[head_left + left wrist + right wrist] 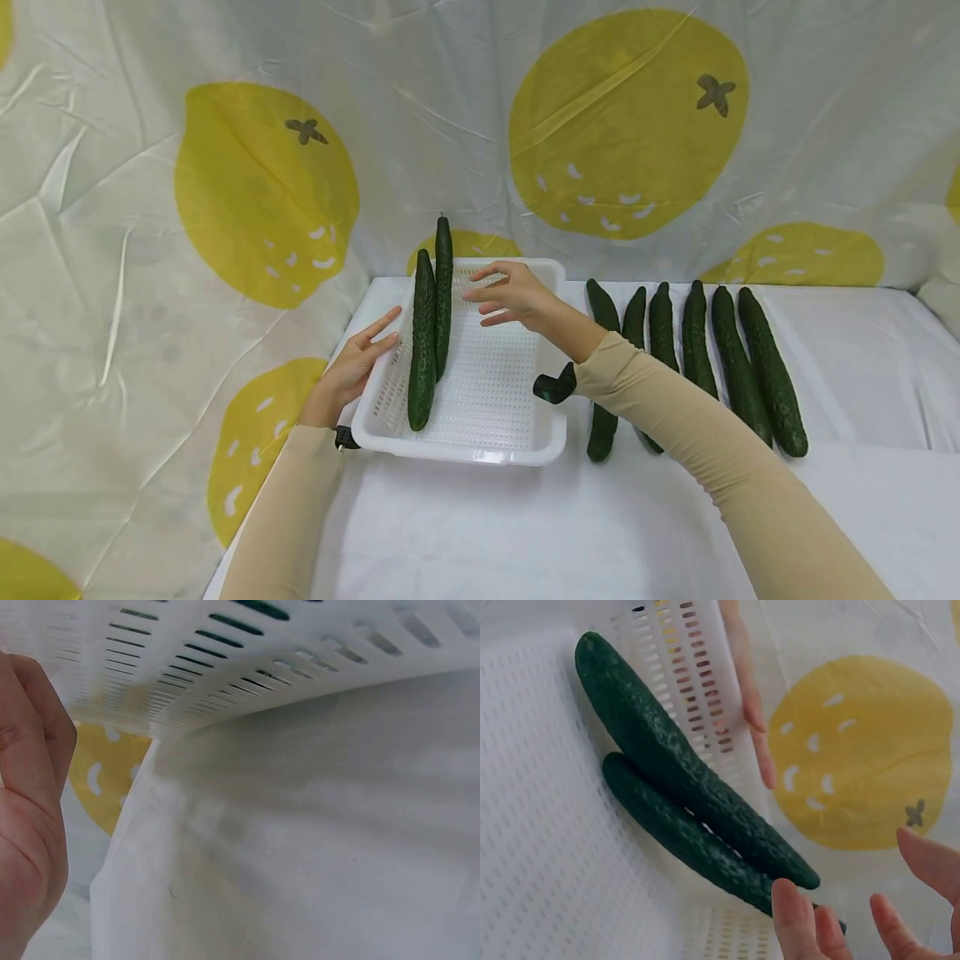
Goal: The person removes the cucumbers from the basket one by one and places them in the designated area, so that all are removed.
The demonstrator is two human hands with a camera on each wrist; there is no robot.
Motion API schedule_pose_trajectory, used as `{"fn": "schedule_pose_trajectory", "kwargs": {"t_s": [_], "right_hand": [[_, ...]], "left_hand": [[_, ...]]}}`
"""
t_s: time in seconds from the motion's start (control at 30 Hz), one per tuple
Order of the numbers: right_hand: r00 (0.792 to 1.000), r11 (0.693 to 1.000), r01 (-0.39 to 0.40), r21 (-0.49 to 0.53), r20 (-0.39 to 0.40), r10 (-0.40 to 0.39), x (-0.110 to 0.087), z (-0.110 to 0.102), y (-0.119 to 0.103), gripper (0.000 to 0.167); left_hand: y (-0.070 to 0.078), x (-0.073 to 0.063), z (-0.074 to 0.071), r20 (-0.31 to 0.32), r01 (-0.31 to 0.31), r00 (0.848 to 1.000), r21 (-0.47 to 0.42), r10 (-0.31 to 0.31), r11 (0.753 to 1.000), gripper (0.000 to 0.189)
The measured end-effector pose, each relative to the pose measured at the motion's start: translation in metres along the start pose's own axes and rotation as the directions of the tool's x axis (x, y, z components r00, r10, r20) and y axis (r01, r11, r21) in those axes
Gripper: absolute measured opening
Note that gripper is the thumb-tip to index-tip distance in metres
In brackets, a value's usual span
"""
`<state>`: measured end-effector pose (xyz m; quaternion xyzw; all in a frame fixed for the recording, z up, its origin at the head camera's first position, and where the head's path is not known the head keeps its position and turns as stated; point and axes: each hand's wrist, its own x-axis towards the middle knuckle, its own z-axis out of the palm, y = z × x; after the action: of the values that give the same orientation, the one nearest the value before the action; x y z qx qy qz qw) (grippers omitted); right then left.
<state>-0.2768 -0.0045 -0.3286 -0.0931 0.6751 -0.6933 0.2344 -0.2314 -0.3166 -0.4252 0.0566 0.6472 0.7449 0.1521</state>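
A white plastic basket [465, 455] with slotted walls holds two dark green cucumbers side by side along its left wall. The nearer, thicker cucumber [422, 350] lies left of the thinner cucumber [443, 292], whose tip reaches past the far rim. My left hand [352, 367] is at the basket's left outer side, its fingers extended along the wall; the right wrist view shows those fingers [750, 697] just beyond the rim. Over the basket, right of the cucumbers, my right hand [510, 296] hangs with fingers spread and nothing held.
To the right of the basket, several more cucumbers [772, 375] lie in a row on the white cloth [525, 533], partly hidden by my right forearm. A lemon-print sheet [435, 108] hangs behind the table and along its left side.
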Motion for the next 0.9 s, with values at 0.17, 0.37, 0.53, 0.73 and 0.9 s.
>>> {"fn": "schedule_pose_trajectory", "kwargs": {"t_s": [0.17, 0.37, 0.53, 0.73, 0.9], "right_hand": [[0.999, 0.999, -0.036, -0.034, -0.021, 0.035, 0.012, 0.022, 0.011, 0.053], [0.997, 0.996, -0.072, -0.044, -0.028, 0.071, 0.023, 0.045, 0.024, 0.060], [0.996, 0.998, -0.066, -0.003, -0.065, 0.066, 0.030, 0.064, 0.033, 0.066], [0.989, 0.999, -0.041, 0.026, -0.143, 0.045, 0.038, 0.082, 0.042, 0.074], [0.986, 0.999, -0.038, 0.003, -0.161, 0.038, 0.043, 0.091, 0.050, 0.080]], "left_hand": [[0.000, 0.000, 0.000, 0.014, -0.008, 1.000, -0.018, 0.009, 1.000, 0.060], [0.000, 0.001, 0.000, 0.019, -0.017, 1.000, -0.032, 0.018, 0.999, 0.062], [0.000, 0.001, -0.001, 0.012, -0.017, 1.000, 0.002, 0.017, 1.000, 0.060], [0.000, 0.000, -0.001, -0.009, -0.008, 1.000, 0.021, 0.008, 1.000, 0.055], [0.000, 0.001, -0.001, -0.013, -0.007, 1.000, 0.019, 0.007, 1.000, 0.053]]}}
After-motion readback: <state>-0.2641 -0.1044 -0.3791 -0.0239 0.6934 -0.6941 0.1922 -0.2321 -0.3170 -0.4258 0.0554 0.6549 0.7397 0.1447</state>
